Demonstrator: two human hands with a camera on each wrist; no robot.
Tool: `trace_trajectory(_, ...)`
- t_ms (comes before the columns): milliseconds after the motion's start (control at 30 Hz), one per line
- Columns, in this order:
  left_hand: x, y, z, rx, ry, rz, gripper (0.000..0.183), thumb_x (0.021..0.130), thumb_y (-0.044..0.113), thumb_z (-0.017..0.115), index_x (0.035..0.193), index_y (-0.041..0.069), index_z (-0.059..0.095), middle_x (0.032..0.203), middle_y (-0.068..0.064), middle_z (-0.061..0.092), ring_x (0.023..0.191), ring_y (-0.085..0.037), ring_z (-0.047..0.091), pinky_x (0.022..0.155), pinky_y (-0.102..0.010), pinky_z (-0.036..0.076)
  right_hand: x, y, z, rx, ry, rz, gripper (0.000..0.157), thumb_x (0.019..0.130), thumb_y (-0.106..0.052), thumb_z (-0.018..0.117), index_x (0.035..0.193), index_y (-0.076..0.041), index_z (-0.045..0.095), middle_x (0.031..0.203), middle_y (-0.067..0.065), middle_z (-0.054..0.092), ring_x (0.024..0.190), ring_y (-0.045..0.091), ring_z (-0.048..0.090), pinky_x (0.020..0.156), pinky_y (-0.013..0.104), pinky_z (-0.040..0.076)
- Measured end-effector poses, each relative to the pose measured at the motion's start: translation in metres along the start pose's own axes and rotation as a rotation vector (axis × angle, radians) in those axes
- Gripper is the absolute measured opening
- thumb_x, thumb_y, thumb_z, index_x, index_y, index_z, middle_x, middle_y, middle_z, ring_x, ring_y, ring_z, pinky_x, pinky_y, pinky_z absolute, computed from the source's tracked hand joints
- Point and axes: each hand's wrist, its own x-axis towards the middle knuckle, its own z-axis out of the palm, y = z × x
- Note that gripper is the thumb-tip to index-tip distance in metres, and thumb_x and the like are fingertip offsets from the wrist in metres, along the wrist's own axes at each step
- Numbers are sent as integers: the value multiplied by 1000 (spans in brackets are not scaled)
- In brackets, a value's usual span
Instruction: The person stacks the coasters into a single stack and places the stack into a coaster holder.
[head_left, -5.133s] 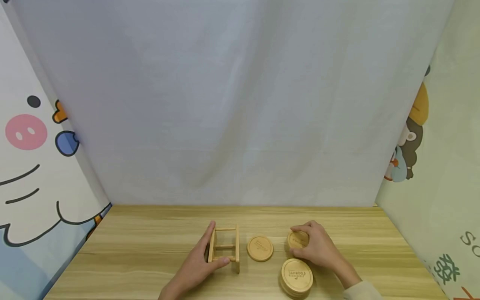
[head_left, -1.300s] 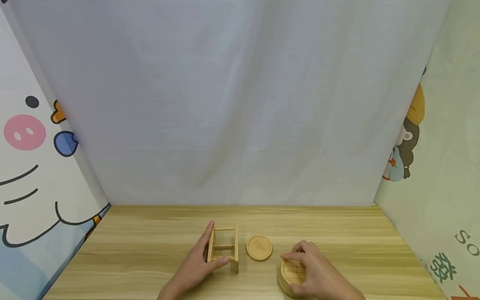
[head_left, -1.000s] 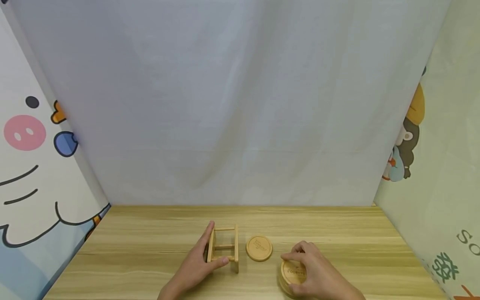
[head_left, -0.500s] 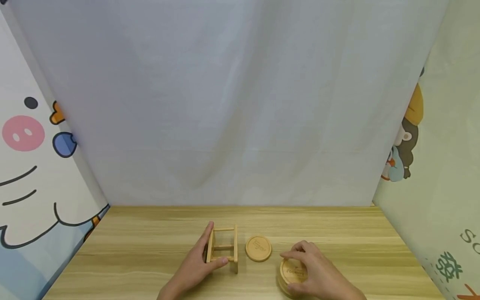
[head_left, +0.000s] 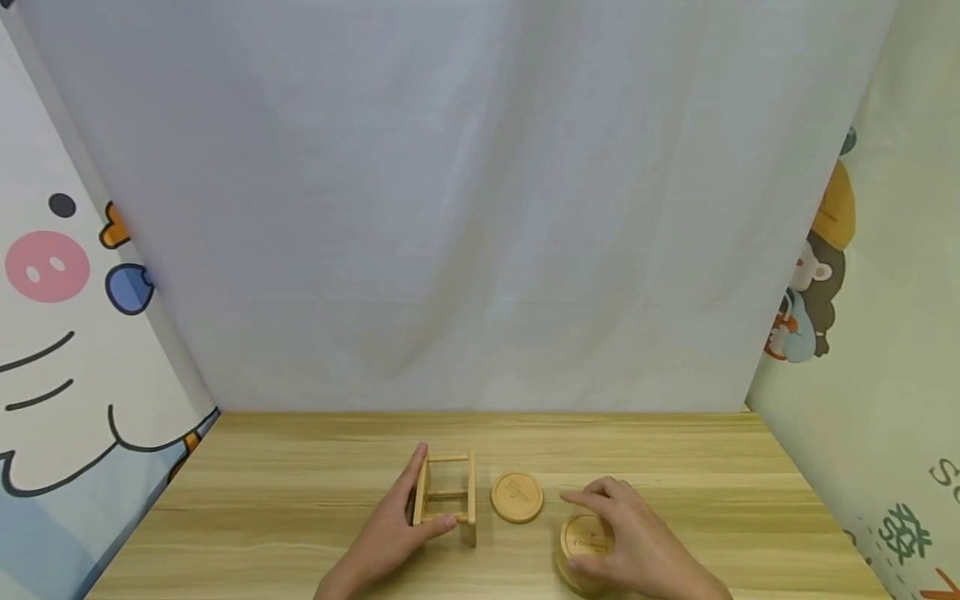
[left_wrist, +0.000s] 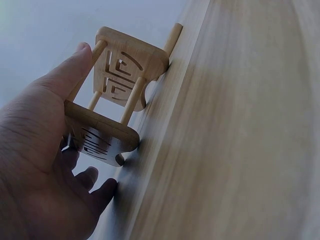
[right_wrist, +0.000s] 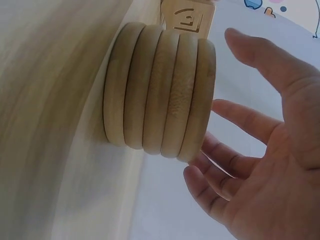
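Note:
My left hand (head_left: 390, 529) grips a small wooden coaster holder (head_left: 472, 500) by its near-left side, the thumb across a rod. In the left wrist view the holder (left_wrist: 120, 65) shows cut-out side plates joined by rods. A single round wooden coaster (head_left: 517, 497) lies flat just right of the holder. To the front right stands a neat stack of several coasters (head_left: 587, 542). My right hand (head_left: 637, 533) hovers at this stack with thumb and fingers spread. In the right wrist view the fingers (right_wrist: 245, 120) are close to the stack's top coaster (right_wrist: 202, 95); contact is unclear.
The wood-grain table (head_left: 300, 467) ends at a pale grey curtain (head_left: 480, 250) behind. Printed cartoon panels (head_left: 52, 350) flank the table at left and right.
My right hand has moved from the coaster behind the stack to the stack itself; that coaster no longer lies there. Just now its fingers have loosened and lifted. The left hand has stayed put.

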Motion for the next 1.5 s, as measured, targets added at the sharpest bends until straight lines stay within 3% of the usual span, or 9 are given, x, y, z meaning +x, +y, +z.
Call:
trace_trajectory(367, 0, 0, 0, 9, 2, 0, 116, 97, 47, 87, 181, 23, 12, 185, -11, 12, 168, -46, 18, 131, -74, 21, 9, -10, 7, -35, 48, -6, 75, 79, -45, 101, 143, -15, 76, 124, -4, 68, 109, 17, 62, 90, 42, 55)
trace_trajectory(667, 1, 0, 1, 1, -2, 1, 115, 96, 47, 88, 181, 26, 12, 185, -11, 12, 168, -46, 19, 131, -73, 21, 21, -21, 14, -67, 96, -1, 75, 77, -41, 103, 142, -15, 77, 123, -5, 68, 112, 21, 64, 96, 50, 52)
trace_trajectory(933, 0, -1, 1, 4, 1, 2, 116, 96, 49, 88, 181, 26, 13, 186, -10, 12, 168, -45, 19, 130, -73, 21, 30, -29, 22, -78, 115, 16, 75, 75, -37, 104, 141, -15, 77, 123, -3, 69, 115, 23, 65, 97, 49, 52)
trace_trajectory(1500, 0, -3, 1, -17, 5, 13, 116, 96, 46, 88, 181, 23, 13, 185, -12, 12, 168, -47, 17, 130, -75, 18, 50, -40, 33, 1, 71, 29, 75, 75, -29, 106, 141, -10, 76, 125, 2, 70, 117, 27, 66, 105, 58, 51)
